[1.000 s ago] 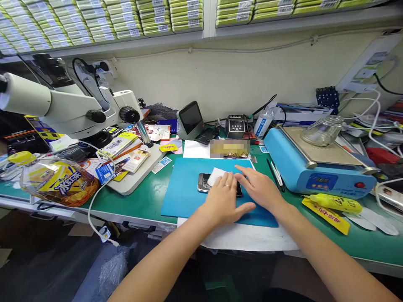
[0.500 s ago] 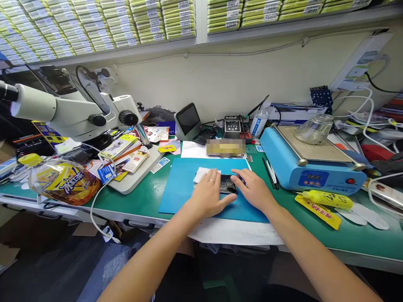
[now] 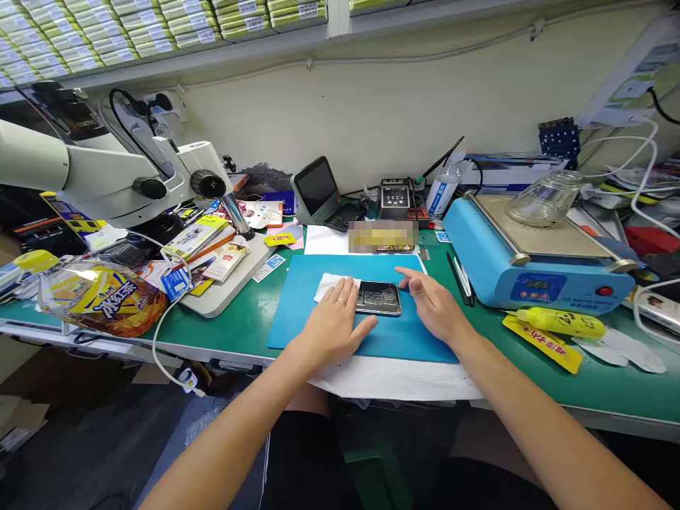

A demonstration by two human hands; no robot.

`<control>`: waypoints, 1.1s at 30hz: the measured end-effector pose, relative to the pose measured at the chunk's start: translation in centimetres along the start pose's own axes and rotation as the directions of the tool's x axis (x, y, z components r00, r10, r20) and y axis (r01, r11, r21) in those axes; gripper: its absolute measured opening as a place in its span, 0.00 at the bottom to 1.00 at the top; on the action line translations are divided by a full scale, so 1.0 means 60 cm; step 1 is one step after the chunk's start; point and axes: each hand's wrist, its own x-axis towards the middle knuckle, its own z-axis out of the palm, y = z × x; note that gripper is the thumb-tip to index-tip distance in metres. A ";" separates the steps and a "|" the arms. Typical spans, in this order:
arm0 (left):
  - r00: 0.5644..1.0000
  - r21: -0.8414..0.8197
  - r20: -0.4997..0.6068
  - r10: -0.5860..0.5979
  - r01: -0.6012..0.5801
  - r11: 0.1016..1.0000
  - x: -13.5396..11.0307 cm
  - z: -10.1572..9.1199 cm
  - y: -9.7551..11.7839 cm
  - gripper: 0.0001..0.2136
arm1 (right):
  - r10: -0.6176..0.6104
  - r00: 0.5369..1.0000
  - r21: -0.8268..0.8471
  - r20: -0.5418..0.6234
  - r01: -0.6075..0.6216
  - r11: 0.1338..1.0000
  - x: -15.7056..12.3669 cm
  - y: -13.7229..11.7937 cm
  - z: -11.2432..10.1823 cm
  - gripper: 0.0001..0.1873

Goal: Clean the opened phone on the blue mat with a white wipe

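A black smartphone (image 3: 379,298) lies flat, screen up, on a blue mat (image 3: 297,326). Pale streaks run along its screen. My left hand (image 3: 334,319) is laid flat with fingers stretched out and thumb apart, pressing a folded white wipe (image 3: 326,285) at the phone's left end. The palm and fingers hide that end of the phone and part of the wipe. Just off the phone's right end, my right hand (image 3: 433,304) is open, fingers loosely bent and holding nothing; its edge rests near the mat.
On the left stand a microscope (image 3: 175,180) and a tea bottle (image 3: 100,297), with booklets between. To the right are tweezers (image 3: 460,280), a blue heating plate machine (image 3: 531,283) bearing a glass jar (image 3: 547,198), and a yellow tube (image 3: 563,322). A small screen device (image 3: 316,191) stands behind the mat.
My left hand has slid left with the wipe, uncovering more of the phone's screen. My right hand has drawn slightly away to the right. The view has tilted down a little.
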 end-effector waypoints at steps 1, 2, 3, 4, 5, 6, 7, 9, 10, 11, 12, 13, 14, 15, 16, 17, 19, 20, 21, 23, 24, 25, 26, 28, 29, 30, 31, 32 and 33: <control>1.000 -0.004 0.002 -0.011 0.011 1.000 0.015 0.001 0.004 0.37 | 0.003 1.000 0.012 0.000 -0.003 1.000 0.000 0.000 0.000 0.45; 1.000 -0.010 0.001 -0.016 0.016 1.000 0.027 0.003 0.015 0.38 | 0.002 1.000 0.022 -0.002 -0.002 1.000 0.001 0.001 0.000 0.46; 1.000 -0.017 0.001 -0.009 0.009 1.000 0.036 0.007 0.030 0.40 | 0.000 1.000 0.030 -0.003 0.000 1.000 0.001 0.002 0.000 0.48; 1.000 -0.026 0.003 0.015 -0.015 1.000 0.041 0.011 0.046 0.41 | -0.001 1.000 0.035 -0.004 0.001 0.999 0.002 0.002 0.001 0.49; 0.999 -0.032 0.000 0.048 -0.048 0.998 0.040 0.015 0.062 0.42 | 0.000 1.000 0.038 -0.008 0.001 0.999 0.002 0.003 0.002 0.49; 0.997 -0.036 -0.006 0.082 -0.082 0.996 0.035 0.018 0.075 0.42 | 0.002 1.000 0.039 -0.012 -0.001 0.999 0.003 0.003 0.002 0.50; 0.994 -0.042 -0.011 0.113 -0.113 0.993 0.027 0.021 0.083 0.42 | 0.004 1.000 0.040 -0.015 -0.003 0.999 0.003 0.004 0.003 0.50; 0.991 -0.038 -0.014 0.135 -0.136 0.990 0.006 0.020 0.078 0.42 | 0.008 1.000 0.039 -0.014 -0.007 0.999 0.004 0.007 0.003 0.48; 0.993 -0.027 -0.012 0.120 -0.121 0.992 -0.005 0.017 0.066 0.42 | 0.010 1.000 0.037 -0.008 -0.010 0.999 0.004 0.009 0.002 0.46; 0.996 -0.010 -0.012 0.093 -0.093 0.996 -0.015 0.013 0.048 0.42 | 0.009 1.000 0.035 0.003 -0.009 0.999 0.005 0.010 0.000 0.45; 0.998 0.010 -0.012 0.059 -0.059 0.998 -0.023 0.007 0.025 0.43 | 0.001 1.000 0.032 0.013 -0.002 0.999 0.006 0.012 -0.002 0.43; 1.000 0.029 -0.013 0.026 -0.026 0.999 -0.029 0.000 0.001 0.43 | -0.015 1.000 0.026 0.019 0.014 1.000 0.008 0.011 -0.004 0.42; 1.000 0.041 -0.012 0.001 -0.001 0.999 -0.035 -0.006 -0.023 0.42 | -0.042 0.999 0.016 0.021 0.042 0.999 0.011 0.009 -0.007 0.42; 1.000 0.047 -0.006 -0.013 0.013 0.999 -0.040 -0.012 -0.046 0.42 | -0.077 0.997 0.003 0.019 0.077 0.997 0.014 0.004 -0.009 0.41; 1.000 0.048 0.001 -0.016 0.016 0.999 -0.044 -0.018 -0.066 0.41 | -0.118 0.993 -0.014 0.019 0.118 0.993 0.019 -0.005 -0.009 0.40; 1.000 0.044 0.008 -0.011 0.011 0.999 -0.048 -0.021 -0.081 0.40 | -0.158 0.987 -0.036 0.024 0.159 0.987 0.025 -0.017 -0.008 0.38; 1.000 0.035 0.004 -0.001 0.001 0.999 -0.054 -0.024 -0.100 0.38 | -0.227 0.971 -0.075 0.076 0.232 0.970 0.039 -0.049 0.004 0.32; 1.000 0.030 -0.008 -0.001 0.001 1.000 -0.057 -0.023 -0.104 0.38 | -0.260 0.956 -0.094 0.132 0.274 0.957 0.048 -0.067 0.015 0.30; 1.000 0.026 -0.025 -0.007 0.008 1.000 -0.059 -0.020 -0.105 0.37 | -0.291 0.937 -0.109 0.192 0.315 0.943 0.057 -0.084 0.028 0.28; 0.998 0.013 -0.065 -0.028 0.029 1.000 -0.062 -0.014 -0.103 0.36 | -0.314 0.902 -0.133 0.296 0.365 0.921 0.075 -0.112 0.057 0.26; 0.996 0.004 -0.086 -0.034 0.034 0.999 -0.063 -0.011 -0.102 0.35 | -0.320 0.886 -0.148 0.335 0.385 0.911 0.083 -0.121 0.072 0.24; 0.994 -0.006 -0.106 -0.035 0.035 0.999 -0.064 -0.009 -0.101 0.35 | -0.326 0.875 -0.162 0.358 0.401 0.901 0.090 -0.126 0.085 0.24; 0.992 -0.018 -0.123 -0.033 0.031 0.999 -0.065 -0.007 -0.101 0.34 | -0.331 0.866 -0.177 0.374 0.417 0.892 0.096 -0.128 0.097 0.23; 0.988 -0.041 -0.151 -0.023 0.017 0.999 -0.067 -0.004 -0.103 0.33 | -0.341 0.858 -0.202 0.384 0.439 0.876 0.104 -0.125 0.113 0.23; 0.987 -0.050 -0.162 -0.019 0.011 0.999 -0.068 -0.003 -0.104 0.32 | -0.347 0.857 -0.214 0.381 0.447 0.869 0.106 -0.122 0.117 0.23; 0.985 -0.059 -0.170 -0.016 0.006 0.998 -0.068 -0.003 -0.106 0.32 | -0.354 0.857 -0.223 0.375 0.454 0.863 0.107 -0.118 0.121 0.24; 0.984 -0.067 -0.177 -0.016 0.004 0.998 -0.068 -0.002 -0.107 0.32 | -0.362 0.856 -0.229 0.368 0.461 0.857 0.108 -0.115 0.123 0.24; 0.983 -0.073 -0.181 -0.017 0.003 0.997 -0.068 -0.002 -0.108 0.32 | -0.372 0.854 -0.233 0.363 0.470 0.851 0.108 -0.112 0.124 0.24; 0.983 -0.079 -0.184 -0.017 0.003 0.997 -0.068 -0.001 -0.109 0.32 | -0.382 0.851 -0.236 0.360 0.479 0.846 0.108 -0.110 0.125 0.24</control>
